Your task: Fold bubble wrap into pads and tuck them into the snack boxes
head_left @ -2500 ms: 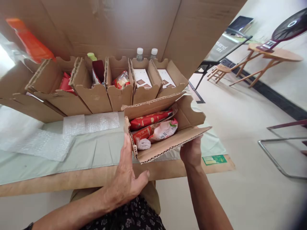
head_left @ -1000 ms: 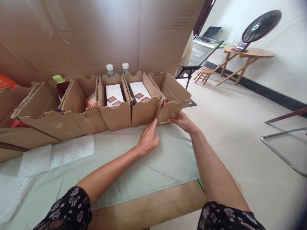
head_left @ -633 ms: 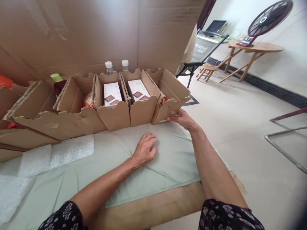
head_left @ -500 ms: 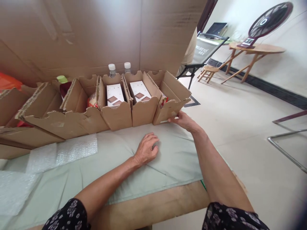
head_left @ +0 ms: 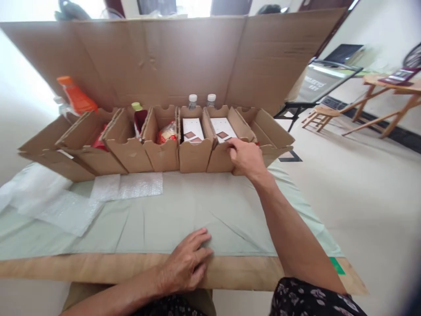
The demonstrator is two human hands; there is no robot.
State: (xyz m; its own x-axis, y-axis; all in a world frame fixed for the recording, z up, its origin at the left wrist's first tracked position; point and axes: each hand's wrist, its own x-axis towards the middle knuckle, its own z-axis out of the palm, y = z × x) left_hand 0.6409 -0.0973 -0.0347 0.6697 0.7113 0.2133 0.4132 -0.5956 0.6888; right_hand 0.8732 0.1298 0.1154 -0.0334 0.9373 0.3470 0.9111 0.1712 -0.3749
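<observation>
My right hand (head_left: pixel 248 159) is at the front of a row of cardboard bins, with its fingers curled at the top edge of the second bin from the right (head_left: pixel 219 159). Just behind those fingertips stands a white box with brown squares (head_left: pixel 223 128); a similar white box (head_left: pixel 193 128) fills the bin to its left. The rightmost bin (head_left: pixel 276 131) is partly hidden by my hand. Down at the near table edge, my left hand (head_left: pixel 189 263) lies with loosely spread fingers and holds nothing.
Other bins hold a red-and-clear food packet (head_left: pixel 168 132), a dark bottle with a green cap (head_left: pixel 140 117) and something red. An orange bottle (head_left: pixel 77 96) leans at the back left. Bubble wrap (head_left: pixel 140 185) lies on the green cloth (head_left: pixel 177 215). A tall cardboard panel (head_left: pixel 184 57) stands behind.
My right hand has moved from the rightmost bin's lower front corner to the top edge of the bin beside it. My left hand has drawn back to the table edge. The view has shifted left.
</observation>
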